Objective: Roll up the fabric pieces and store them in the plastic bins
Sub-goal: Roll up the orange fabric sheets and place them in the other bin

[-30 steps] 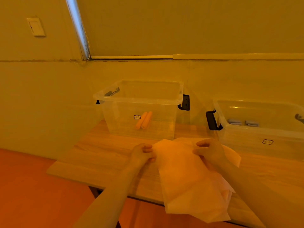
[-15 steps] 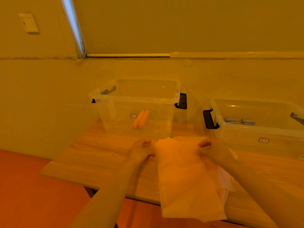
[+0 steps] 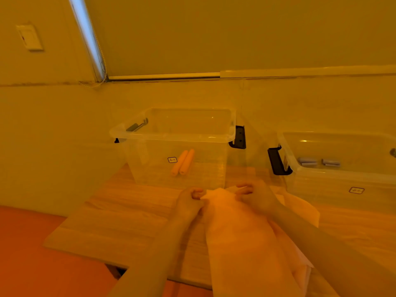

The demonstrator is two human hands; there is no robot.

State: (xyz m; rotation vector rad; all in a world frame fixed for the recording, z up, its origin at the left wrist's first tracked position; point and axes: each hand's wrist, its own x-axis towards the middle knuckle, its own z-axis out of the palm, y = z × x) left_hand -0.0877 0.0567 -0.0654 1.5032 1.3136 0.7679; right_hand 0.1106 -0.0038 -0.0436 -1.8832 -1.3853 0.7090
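Observation:
A pale fabric piece (image 3: 242,239) lies lengthwise on the wooden table (image 3: 128,213) and hangs over its near edge. My left hand (image 3: 189,202) pinches the fabric's far left corner. My right hand (image 3: 255,196) grips its far right corner, fingers curled over the edge. More pale fabric (image 3: 300,209) lies underneath to the right. Behind stands a clear plastic bin (image 3: 175,133) holding two orange fabric rolls (image 3: 183,162). A second clear bin (image 3: 342,179) on the right holds grey rolls (image 3: 318,162).
The bins have black latch handles (image 3: 239,137) on their sides. A wall rises right behind the bins, with a window blind and bead cord (image 3: 100,61) above. The orange floor (image 3: 32,254) lies left of and below the table edge.
My two hands have come closer together at the fabric's far end, narrowing the piece. The view has shifted a little, and the fabric's far edge now sits nearer the left bin.

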